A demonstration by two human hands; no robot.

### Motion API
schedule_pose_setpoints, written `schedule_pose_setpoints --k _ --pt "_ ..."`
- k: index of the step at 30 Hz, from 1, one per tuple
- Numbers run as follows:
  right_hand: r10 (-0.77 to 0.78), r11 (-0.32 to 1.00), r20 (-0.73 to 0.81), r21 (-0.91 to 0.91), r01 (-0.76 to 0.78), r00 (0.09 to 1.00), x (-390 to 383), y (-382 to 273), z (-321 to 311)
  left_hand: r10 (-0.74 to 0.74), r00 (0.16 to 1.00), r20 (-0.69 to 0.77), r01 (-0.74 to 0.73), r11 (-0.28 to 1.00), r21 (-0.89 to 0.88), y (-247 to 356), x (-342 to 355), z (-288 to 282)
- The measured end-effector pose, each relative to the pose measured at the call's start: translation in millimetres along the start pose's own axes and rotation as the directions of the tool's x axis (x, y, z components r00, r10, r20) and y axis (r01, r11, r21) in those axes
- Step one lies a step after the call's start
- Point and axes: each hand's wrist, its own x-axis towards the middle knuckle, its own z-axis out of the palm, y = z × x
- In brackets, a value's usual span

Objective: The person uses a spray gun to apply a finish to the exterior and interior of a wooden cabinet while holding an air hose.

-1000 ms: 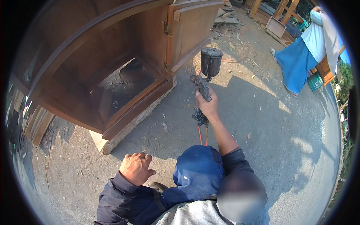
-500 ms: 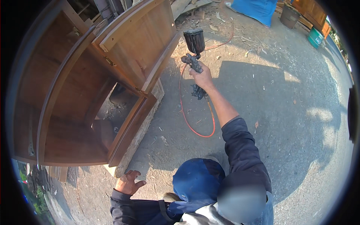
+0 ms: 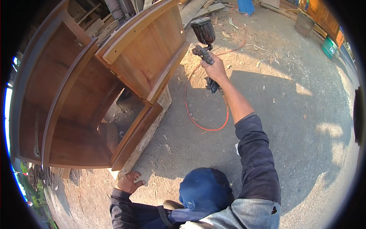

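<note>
My right hand (image 3: 216, 70) grips a dark, paint-stained spray gun (image 3: 204, 54) with a cup on top, at arm's length. Its cup is close to the right edge of the opened cabinet door (image 3: 146, 49). A red-orange hose (image 3: 189, 118) hangs from the gun's handle in a loop. Low on the left, my left hand (image 3: 130, 182) holds nothing, its fingers apart and partly bent. It is just below the lower corner of the brown wooden cabinet (image 3: 78, 149); whether it touches the support there I cannot tell.
A rough pale timber (image 3: 146, 139) supports the cabinet. Wood scraps and planks (image 3: 190, 13) lie behind it. At the far right stand a grey bucket (image 3: 304, 24), a green can (image 3: 329, 47) and orange-brown furniture (image 3: 324, 13). A person in blue clothing (image 3: 246, 5) shows at the top edge.
My right hand with the spray gun has moved slightly up and right in view. The blue-clothed person now shows much less, nearer the top edge. My left hand stays low beside the cabinet corner.
</note>
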Motion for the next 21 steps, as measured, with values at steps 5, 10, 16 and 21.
schedule_pose_setpoints --k 5,10,16,21 --pt "0.164 0.953 0.24 0.212 -0.216 0.957 -40.4 -17.5 -12.8 0.026 1.0 -0.016 -0.026 1.0 0.013 11.7 10.1 1.7" --pt "0.187 0.864 0.382 0.375 -0.337 0.905 -88.2 -33.5 -11.5 0.089 0.995 -0.044 -0.088 0.996 0.009 9.2 10.6 5.1" --pt "0.137 0.818 0.545 0.409 -0.405 0.827 -130.0 -55.7 -12.5 0.056 0.997 -0.044 -0.056 0.998 0.003 13.4 8.2 1.5" --pt "0.041 0.716 0.622 0.528 -0.457 0.782 -136.7 -59.5 -5.1 0.018 0.998 -0.06 -0.018 1.0 0.007 15.0 3.0 -0.1"
